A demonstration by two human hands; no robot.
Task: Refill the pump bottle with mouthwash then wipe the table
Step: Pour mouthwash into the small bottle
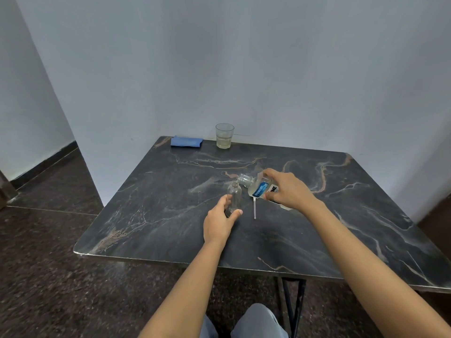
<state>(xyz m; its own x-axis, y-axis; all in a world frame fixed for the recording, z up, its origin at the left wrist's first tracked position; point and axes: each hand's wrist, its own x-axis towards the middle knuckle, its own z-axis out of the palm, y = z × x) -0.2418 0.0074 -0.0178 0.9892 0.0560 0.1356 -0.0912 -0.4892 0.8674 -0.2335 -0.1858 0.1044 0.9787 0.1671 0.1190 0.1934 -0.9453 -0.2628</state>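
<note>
A small clear pump bottle [234, 194] stands upright on the dark marble table [170, 215] with its neck uncapped. My left hand [219, 222] grips its lower part. My right hand [288, 189] holds a clear mouthwash bottle [260, 187] with a blue and white label, tilted over to the left so that its mouth sits just above and right of the pump bottle's neck. The pump's white dip tube [254, 209] lies on the table below the mouthwash bottle; the pump head is mostly hidden under my right hand.
A folded blue cloth [186, 141] lies at the table's far left edge by the wall. A drinking glass [224, 135] with a little pale liquid stands beside it. The wall borders the table's far side. My knees show below the near edge.
</note>
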